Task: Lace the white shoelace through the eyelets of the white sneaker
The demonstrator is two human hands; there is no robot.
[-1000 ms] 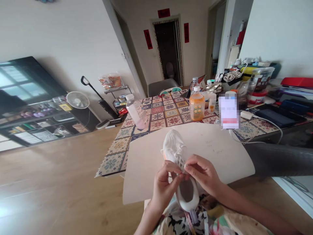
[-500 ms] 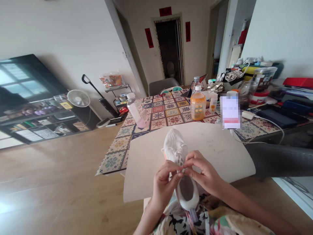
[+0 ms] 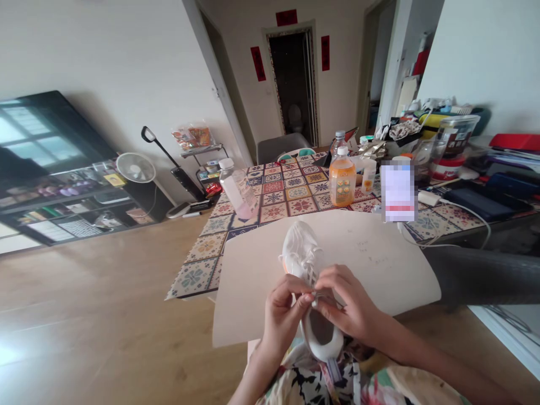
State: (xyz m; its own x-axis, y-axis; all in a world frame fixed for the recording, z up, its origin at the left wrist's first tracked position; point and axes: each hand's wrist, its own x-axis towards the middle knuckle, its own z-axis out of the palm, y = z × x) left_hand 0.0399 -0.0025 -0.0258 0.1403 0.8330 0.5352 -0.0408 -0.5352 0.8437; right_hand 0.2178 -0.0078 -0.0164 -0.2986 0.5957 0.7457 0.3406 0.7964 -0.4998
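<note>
beneath fingers (image 3: 295,284), shoe (image 3: 300,247) partly visible

L hand (image 3: 287,306) & R hand (image 3: 350,304) hide mid-part of wht shoe (image 3: 298,244); which bit of it they pinch, too sm. to tell. Phone (image 3: 397,194) scr. pixelated, unreadable; marks (image 3: 362,244) on wht board (image 3: 253,281) & chars on red strips (image 3: 325,53) too sm. to read. TV (image 3: 50,132) cut by L edge, red item (image 3: 514,142) by R, patterned clothing (image 3: 312,381) by btm; wht board hides near part of counter (image 3: 274,197).
</note>
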